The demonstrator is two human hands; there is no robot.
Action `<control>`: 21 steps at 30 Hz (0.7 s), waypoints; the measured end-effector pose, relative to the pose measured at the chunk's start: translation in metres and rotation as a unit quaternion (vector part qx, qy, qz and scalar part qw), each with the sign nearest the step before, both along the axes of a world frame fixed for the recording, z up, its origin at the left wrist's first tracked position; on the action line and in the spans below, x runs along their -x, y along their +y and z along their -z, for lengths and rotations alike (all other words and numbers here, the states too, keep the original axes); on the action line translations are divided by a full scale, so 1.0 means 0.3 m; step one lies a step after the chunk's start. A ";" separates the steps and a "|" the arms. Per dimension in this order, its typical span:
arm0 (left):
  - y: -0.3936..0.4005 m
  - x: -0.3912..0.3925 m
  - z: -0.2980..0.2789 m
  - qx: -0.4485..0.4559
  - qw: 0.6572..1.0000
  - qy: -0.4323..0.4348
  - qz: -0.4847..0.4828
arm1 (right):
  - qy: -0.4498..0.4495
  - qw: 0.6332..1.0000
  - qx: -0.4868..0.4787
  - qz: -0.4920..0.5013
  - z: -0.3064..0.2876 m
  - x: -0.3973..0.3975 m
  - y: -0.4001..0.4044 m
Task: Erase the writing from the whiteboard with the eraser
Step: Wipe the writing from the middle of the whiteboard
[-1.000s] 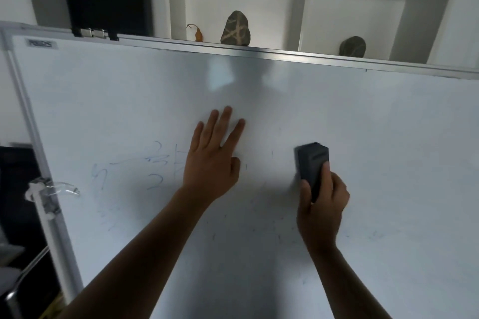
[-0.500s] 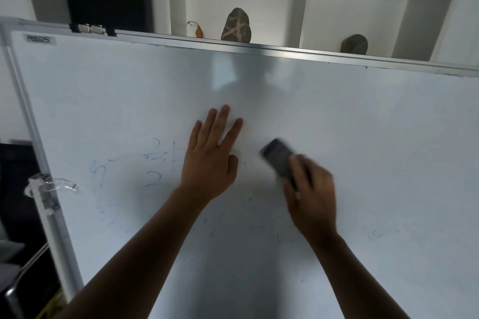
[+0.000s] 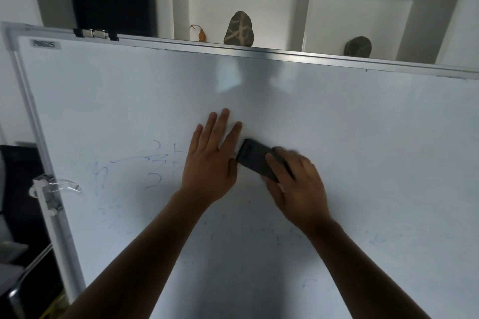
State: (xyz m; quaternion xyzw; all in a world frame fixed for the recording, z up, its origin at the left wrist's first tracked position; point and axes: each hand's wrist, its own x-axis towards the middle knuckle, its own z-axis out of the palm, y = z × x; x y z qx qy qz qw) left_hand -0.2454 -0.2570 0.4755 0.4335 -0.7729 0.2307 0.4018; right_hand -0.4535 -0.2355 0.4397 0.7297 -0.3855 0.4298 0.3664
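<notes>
Just right of the left hand (image 3: 210,163), which lies flat with fingers spread on the whiteboard (image 3: 363,137), the right hand (image 3: 293,184) is clamped around the black eraser (image 3: 255,159), pressed tilted on the board and touching or nearly touching that left hand. Progress, judged from the board: right of the left hand mostly clean, only faint specks and smudges below the wrists. Left of the left hand the blue writing (image 3: 153,163) is plainly legible, with paler strokes lower down, so a good chunk is left. The left hand covers part of it and will likely need to lift. Board surface glossy, reflecting a dim silhouette above the left hand; metal frame, clear clip (image 3: 55,185) on its left edge. Above the left hand, behind the board, white shelves (image 3: 313,8) hold a striped stone (image 3: 239,28) and a darker stone (image 3: 358,46).
</notes>
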 end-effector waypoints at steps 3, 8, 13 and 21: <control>0.000 -0.017 0.002 0.008 1.000 0.001 0.006 | -0.217 0.975 0.025 0.033 -0.020 0.042 0.003; -0.008 -0.029 -0.003 0.022 0.999 0.022 0.030 | 0.009 1.000 0.011 0.011 0.040 0.038 -0.010; -0.026 -0.024 0.014 0.033 0.998 0.045 0.029 | -0.188 0.980 0.020 0.064 0.046 0.058 -0.010; -0.035 -0.014 0.033 0.035 0.997 0.057 0.030 | -0.187 0.979 0.015 0.075 0.090 0.052 -0.038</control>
